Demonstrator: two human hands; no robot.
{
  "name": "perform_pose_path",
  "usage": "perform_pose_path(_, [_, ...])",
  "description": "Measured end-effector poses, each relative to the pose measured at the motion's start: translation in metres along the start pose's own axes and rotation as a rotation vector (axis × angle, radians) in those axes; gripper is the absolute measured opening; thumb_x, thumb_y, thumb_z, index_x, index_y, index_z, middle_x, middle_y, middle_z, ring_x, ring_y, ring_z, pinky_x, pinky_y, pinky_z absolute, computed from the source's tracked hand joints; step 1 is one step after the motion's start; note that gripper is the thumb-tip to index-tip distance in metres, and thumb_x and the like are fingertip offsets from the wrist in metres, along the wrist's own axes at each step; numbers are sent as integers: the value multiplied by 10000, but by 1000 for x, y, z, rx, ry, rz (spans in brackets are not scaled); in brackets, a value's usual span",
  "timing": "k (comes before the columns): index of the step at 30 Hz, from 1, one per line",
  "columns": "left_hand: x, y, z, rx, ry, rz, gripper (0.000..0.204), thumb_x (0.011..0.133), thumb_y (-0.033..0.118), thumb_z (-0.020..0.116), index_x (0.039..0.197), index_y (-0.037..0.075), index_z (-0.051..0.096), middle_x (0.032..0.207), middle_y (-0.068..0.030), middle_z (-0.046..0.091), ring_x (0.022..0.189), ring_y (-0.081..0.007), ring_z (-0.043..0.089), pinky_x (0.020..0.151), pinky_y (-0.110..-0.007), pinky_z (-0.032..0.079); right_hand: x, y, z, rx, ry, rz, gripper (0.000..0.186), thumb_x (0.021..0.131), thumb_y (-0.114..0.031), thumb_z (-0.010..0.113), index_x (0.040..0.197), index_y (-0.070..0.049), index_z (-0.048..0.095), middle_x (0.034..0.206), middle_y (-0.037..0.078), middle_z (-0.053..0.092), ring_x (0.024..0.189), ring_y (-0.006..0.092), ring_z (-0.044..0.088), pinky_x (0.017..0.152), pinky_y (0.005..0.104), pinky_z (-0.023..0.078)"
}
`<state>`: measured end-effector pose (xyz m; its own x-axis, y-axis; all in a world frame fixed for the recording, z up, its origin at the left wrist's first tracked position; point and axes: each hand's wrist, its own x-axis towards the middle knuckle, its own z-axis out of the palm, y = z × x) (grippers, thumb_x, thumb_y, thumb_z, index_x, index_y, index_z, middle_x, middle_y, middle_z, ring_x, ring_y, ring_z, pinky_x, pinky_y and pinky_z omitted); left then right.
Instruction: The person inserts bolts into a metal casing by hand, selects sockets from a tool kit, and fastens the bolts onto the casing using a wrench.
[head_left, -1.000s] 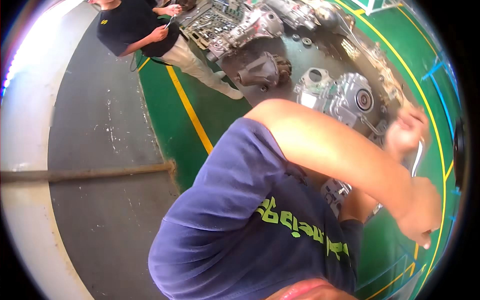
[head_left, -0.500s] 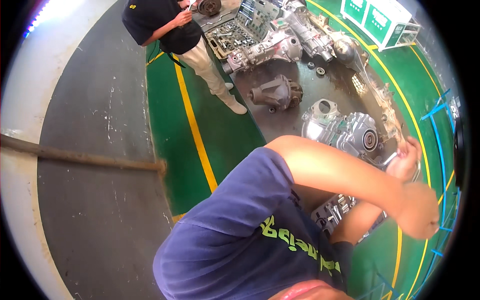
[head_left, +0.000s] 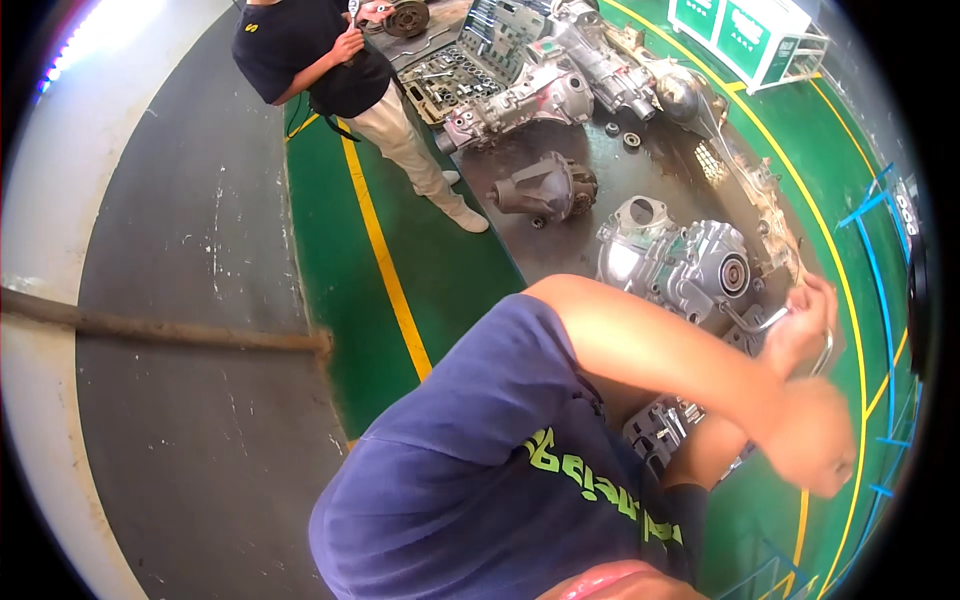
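My right hand (head_left: 805,315) is raised beside the silver gear housing (head_left: 700,262), fingers curled around what looks like a curved silver bar (head_left: 826,352). A bent pipe on the housing runs toward these fingers. My left hand (head_left: 808,440) is below it, at the bar's lower end, badly blurred; its fingers and anything in them cannot be made out. My left forearm crosses over my right one and hides part of the socket tray (head_left: 650,428) lying below the housing.
A person (head_left: 300,50) in a dark top stands at the bench's (head_left: 560,250) left side holding a tool. Differential housing (head_left: 540,188), gearboxes (head_left: 515,108), bearings (head_left: 631,141), an open tool case (head_left: 440,85) and an axle assembly (head_left: 765,200) lie there. A green-and-white cabinet (head_left: 745,40) is behind; a post (head_left: 180,330) runs at left.
The view has shifted, showing more of the cabinet and bench. Since half a second ago my blurred left hand has moved slightly left and down; my right hand stays beside the housing.
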<state>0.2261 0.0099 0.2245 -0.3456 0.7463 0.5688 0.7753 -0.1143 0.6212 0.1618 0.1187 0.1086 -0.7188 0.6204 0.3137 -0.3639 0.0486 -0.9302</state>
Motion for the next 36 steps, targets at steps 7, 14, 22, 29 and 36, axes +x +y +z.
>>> perform_pose_path(7, [44,-68,-65,-262,363,-214,251,793,228,607,658,23,657,595,-181,617,534,-335,621,543,-426,503,-83,56,-39,-15,-540,-118,218,873,-82,600,1062,26,613,952,124,646,884,202,610,840,364,489])
perform_pose_path(14, [0,-12,-23,-232,46,-53,311,793,318,600,688,36,679,609,-193,632,606,-383,639,624,-451,517,-20,-14,51,-150,-347,109,130,850,-28,567,920,-38,677,724,-22,526,658,59,450,602,203,355])
perform_pose_path(22, [7,-56,-83,-288,241,-116,272,783,166,571,575,-4,530,510,-191,504,438,-303,505,470,-411,433,-56,19,-33,76,11,-2,151,887,-30,576,1014,28,634,727,62,562,639,104,475,593,230,381])
perform_pose_path(29, [22,-52,-48,-325,256,-153,225,739,166,589,594,-3,558,546,-206,512,463,-337,483,490,-433,441,-90,-39,-19,11,-482,79,125,901,-35,503,916,42,599,616,27,472,531,90,419,505,213,329])
perform_pose_path(36, [11,-16,-21,-163,-198,-218,259,808,302,576,806,96,733,761,-146,695,738,-344,677,706,-447,537,-95,23,-27,439,-300,-59,204,890,-118,412,812,5,555,594,66,504,487,146,450,483,249,374])
